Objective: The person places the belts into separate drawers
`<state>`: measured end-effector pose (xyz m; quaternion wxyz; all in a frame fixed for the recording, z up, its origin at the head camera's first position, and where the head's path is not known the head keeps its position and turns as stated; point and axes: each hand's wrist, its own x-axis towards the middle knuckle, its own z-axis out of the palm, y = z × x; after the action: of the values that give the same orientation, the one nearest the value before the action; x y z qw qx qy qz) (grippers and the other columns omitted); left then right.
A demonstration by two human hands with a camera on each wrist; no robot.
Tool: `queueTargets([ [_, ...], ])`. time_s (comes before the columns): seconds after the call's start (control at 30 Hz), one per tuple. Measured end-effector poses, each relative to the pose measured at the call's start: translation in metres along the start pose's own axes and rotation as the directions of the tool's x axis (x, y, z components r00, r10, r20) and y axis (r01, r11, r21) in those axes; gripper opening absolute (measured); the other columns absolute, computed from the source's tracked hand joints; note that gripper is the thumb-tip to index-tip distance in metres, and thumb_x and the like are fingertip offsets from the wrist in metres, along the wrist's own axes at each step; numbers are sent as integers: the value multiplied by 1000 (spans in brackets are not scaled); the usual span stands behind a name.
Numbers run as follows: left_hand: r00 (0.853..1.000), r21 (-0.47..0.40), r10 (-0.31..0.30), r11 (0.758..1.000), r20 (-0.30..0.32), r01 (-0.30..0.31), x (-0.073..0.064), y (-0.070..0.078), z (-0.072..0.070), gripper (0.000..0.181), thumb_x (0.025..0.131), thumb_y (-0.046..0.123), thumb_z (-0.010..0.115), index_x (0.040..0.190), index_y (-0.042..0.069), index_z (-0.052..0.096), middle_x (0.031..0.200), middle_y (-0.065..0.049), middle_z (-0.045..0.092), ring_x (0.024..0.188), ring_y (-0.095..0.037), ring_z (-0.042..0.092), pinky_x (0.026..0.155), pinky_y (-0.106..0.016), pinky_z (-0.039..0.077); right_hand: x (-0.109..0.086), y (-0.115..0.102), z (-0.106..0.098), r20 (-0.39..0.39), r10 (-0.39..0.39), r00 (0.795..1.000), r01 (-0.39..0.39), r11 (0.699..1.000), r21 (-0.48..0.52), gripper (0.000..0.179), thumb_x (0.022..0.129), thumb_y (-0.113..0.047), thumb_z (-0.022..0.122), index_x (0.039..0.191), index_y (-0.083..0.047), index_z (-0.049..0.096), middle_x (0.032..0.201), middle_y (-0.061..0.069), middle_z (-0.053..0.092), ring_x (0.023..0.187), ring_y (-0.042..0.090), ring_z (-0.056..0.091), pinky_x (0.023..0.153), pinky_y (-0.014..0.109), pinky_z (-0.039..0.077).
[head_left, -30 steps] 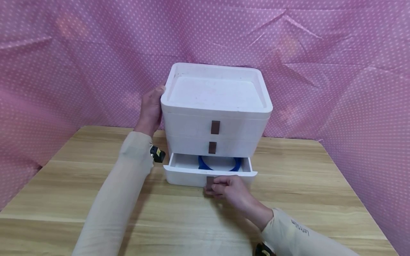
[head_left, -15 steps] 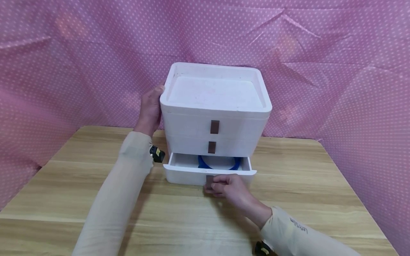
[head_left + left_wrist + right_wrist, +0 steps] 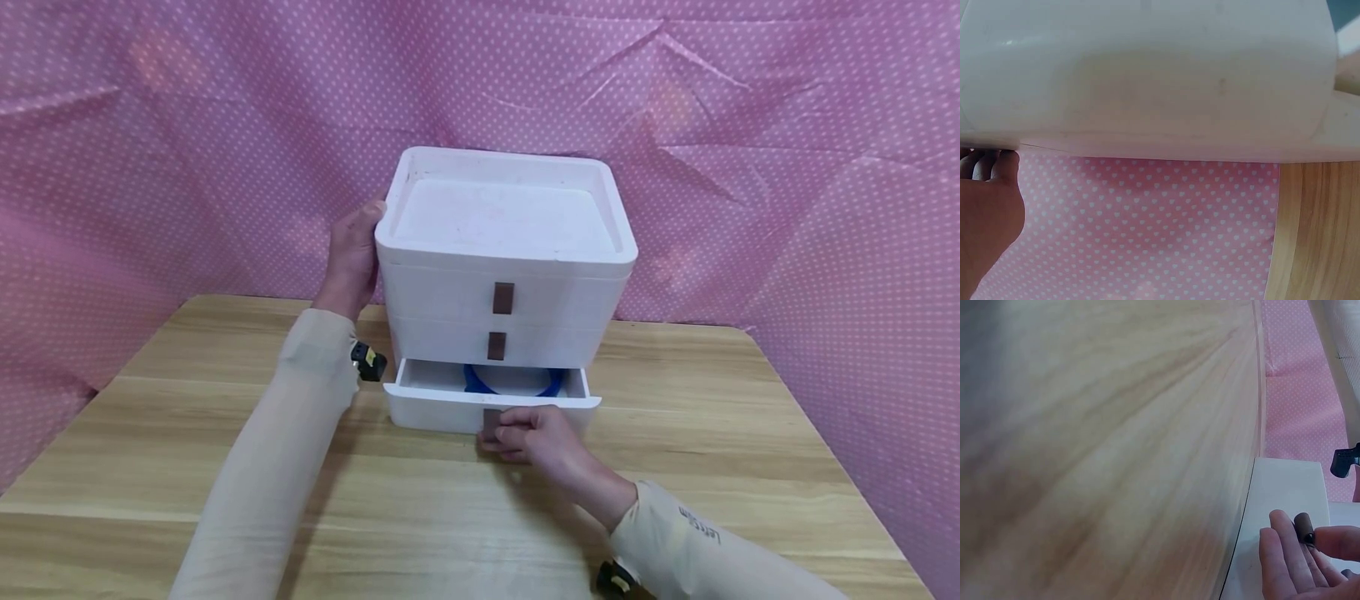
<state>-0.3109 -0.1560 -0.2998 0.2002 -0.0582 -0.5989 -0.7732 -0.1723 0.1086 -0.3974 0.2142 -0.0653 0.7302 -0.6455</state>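
A white drawer unit (image 3: 502, 312) stands on the table with a shallow tray top. Its bottom drawer (image 3: 431, 412) is pulled partway out, and a blue ring-shaped item (image 3: 555, 383) lies inside, partly hidden by the drawer front. My left hand (image 3: 352, 254) grips the unit's upper left side, thumb at the rim; in the left wrist view the fingertips of that hand (image 3: 991, 206) go out of sight at the unit's edge. My right hand (image 3: 551, 442) pinches the brown tab handle (image 3: 1303, 527) of the bottom drawer between thumb and fingers.
Two more brown tab handles, an upper one (image 3: 504, 297) and a lower one (image 3: 497, 346), mark the closed drawers above. A pink dotted cloth (image 3: 750, 167) hangs behind and beside the wooden table (image 3: 420, 517).
The bottom drawer has slid slightly inward, with my right hand moving along on its handle. My left hand stays at the unit's side.
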Motion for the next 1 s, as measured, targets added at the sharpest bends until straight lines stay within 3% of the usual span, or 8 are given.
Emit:
queueTargets([
  [0.43,1000,-22,-2,1000,-1,2,1,-1,0,33,94,28,57,113,6,72,121,-9,67,111,-23,60,94,-32,51,2,2,-1,16,-2,1000,2,1000,-3,24,97,3,52,117,12,59,113,23,67,104,31,67,91,43,55],
  [0.67,1000,-36,14,999,5,-14,2,-1,1,36,93,25,57,119,3,68,129,-7,64,116,-22,59,97,-32,50,4,2,0,-27,-4,1000,3,998,-62,23,95,4,55,116,10,62,110,21,69,100,30,69,89,41,56],
  [1.0,1000,-54,12,998,17,-11,2,-2,0,37,95,25,56,124,5,66,133,-5,61,120,-21,57,99,-31,48,6,0,0,-45,2,999,-5,998,-65,23,95,3,55,116,11,62,109,22,69,100,31,69,86,41,57],
])
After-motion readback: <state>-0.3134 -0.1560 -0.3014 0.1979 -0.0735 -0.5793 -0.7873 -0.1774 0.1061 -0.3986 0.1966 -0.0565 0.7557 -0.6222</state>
